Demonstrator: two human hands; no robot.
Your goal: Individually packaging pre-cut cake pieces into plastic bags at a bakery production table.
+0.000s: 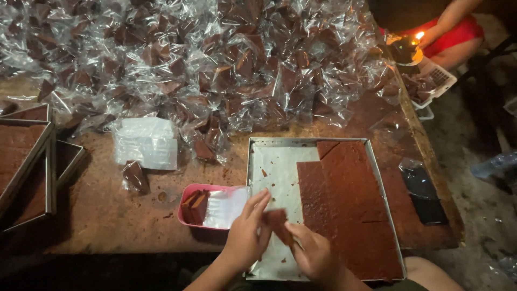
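Brown sweet piece (278, 222) pinched btwn both hands, left (245, 233) & right (315, 253), over tray (258, 161).

Two hands (280, 237), one metal tray (253, 161), one pink tub (188, 191), one stack of clear wrappers (145, 143), countless wrapped brown pieces (215, 59).

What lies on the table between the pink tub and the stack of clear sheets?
In the head view, one wrapped brown piece lies between the pink tub and the stack of clear sheets, with a few crumbs on the bare table.
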